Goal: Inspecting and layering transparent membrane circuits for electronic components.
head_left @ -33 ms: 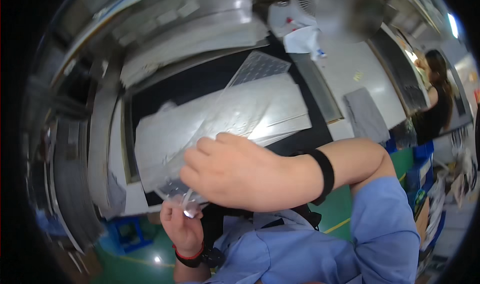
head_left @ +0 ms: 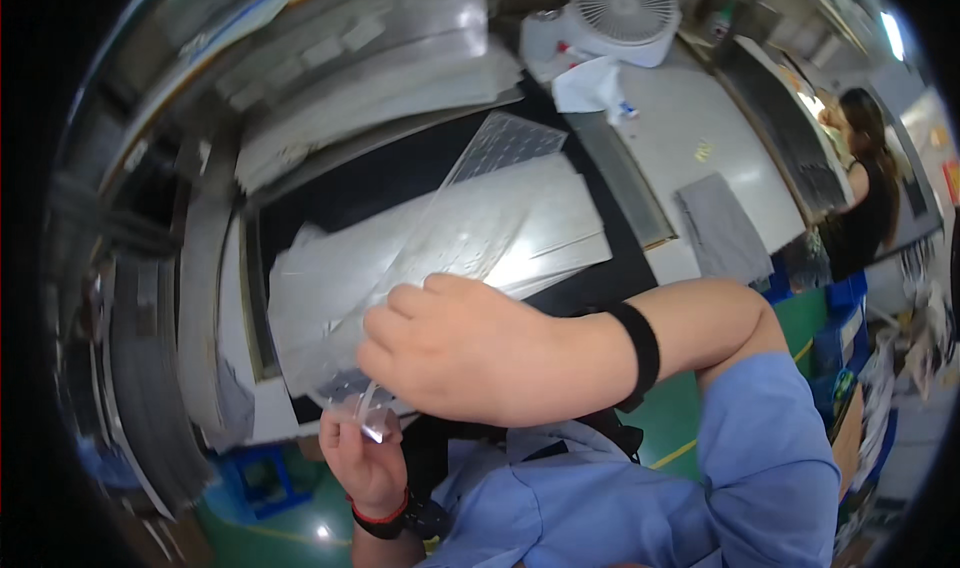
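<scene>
My left hand [head_left: 365,463] pinches a small piece of clear, shiny film [head_left: 372,426] at the near corner of a stack of sheets. Just above it, my right hand [head_left: 455,348] is closed with its fingers curled down; its fingertips are hidden, so what they grip cannot be made out. A thin pale strip [head_left: 366,398] runs between the two hands. Beneath the right hand lies a long transparent sheet with a dotted pattern [head_left: 508,143], slanting across silvery grey sheets [head_left: 345,258] on a black mat [head_left: 335,203].
Beyond the mat stand stacked grey sheets [head_left: 370,118]. A metal bar [head_left: 630,183] borders the right side, with a grey cloth [head_left: 722,226], white cloth [head_left: 590,85] and white fan [head_left: 625,13] past it. A blue stool [head_left: 262,480] is below left. Another person [head_left: 868,188] works far right.
The whole view has shifted slightly, and the fan now shows more sharply. Both hands keep nearly the same pose, close together at the near corner of the sheets.
</scene>
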A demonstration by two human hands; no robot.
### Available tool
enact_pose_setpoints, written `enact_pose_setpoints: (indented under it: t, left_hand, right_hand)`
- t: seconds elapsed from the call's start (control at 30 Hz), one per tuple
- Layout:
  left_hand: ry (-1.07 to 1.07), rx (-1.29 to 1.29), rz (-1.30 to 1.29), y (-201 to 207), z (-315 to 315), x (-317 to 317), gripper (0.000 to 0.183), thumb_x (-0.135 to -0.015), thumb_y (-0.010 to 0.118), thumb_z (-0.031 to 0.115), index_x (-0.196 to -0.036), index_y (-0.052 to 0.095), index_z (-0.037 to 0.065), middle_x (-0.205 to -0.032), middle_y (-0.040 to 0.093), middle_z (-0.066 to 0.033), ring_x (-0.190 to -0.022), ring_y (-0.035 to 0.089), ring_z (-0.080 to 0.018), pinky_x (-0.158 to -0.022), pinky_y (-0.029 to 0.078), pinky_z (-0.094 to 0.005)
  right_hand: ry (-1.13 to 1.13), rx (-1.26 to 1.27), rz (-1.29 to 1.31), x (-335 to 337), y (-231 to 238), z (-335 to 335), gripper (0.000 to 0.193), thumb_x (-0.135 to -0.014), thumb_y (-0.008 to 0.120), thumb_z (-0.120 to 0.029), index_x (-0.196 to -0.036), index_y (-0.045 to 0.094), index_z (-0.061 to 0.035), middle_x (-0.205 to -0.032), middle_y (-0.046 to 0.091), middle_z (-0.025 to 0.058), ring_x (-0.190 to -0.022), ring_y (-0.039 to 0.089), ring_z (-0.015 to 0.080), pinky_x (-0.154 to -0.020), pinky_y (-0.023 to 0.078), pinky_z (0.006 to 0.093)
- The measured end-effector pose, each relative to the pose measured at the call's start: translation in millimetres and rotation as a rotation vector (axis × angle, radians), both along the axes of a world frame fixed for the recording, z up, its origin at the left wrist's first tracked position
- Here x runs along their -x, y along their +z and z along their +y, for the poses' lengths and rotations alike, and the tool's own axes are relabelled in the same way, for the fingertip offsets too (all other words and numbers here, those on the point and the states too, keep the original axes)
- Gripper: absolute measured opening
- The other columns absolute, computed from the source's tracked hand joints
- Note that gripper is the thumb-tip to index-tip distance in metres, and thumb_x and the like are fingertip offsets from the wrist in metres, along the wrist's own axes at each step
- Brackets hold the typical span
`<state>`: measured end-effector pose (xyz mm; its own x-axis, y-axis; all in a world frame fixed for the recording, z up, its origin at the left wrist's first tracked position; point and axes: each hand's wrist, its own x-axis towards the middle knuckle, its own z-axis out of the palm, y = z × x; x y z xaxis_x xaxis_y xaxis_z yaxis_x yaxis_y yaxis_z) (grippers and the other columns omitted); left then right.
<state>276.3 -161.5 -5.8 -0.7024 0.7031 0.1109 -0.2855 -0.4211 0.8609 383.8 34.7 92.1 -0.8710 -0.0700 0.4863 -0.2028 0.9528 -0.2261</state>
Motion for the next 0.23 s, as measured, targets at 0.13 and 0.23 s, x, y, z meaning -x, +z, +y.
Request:
enact_pose_setpoints:
  t: [0.13, 0.23]
  left_hand:
    - [-0.146, -0.081, 0.072, 5, 21, -6, 0.038, -0.093, 0.061, 0.038, -0.103, 0.051, 0.003, -0.083, 0.058, -0.011, -0.067, 0.055, -0.0188, -0.058, 0.048, -0.0281]
    - [-0.333, -0.072, 0.144, 6, 28, -12, 0.046, -0.091, 0.063, 0.043, -0.108, 0.052, 0.002, -0.086, 0.059, -0.0124, -0.075, 0.057, -0.022, -0.066, 0.05, -0.0311]
  right_hand:
    - [-0.164, 0.07, 0.139, -22, 4, 13, 0.013, -0.07, 0.062, -0.012, -0.079, 0.054, -0.0078, -0.076, 0.053, 0.0059, -0.073, 0.057, 0.0234, -0.063, 0.046, 0.0348]
    - [-0.326, 0.149, 0.272, -40, 7, 24, 0.011, -0.07, 0.062, -0.012, -0.08, 0.06, -0.0095, -0.079, 0.057, 0.006, -0.076, 0.061, 0.0261, -0.066, 0.049, 0.0361]
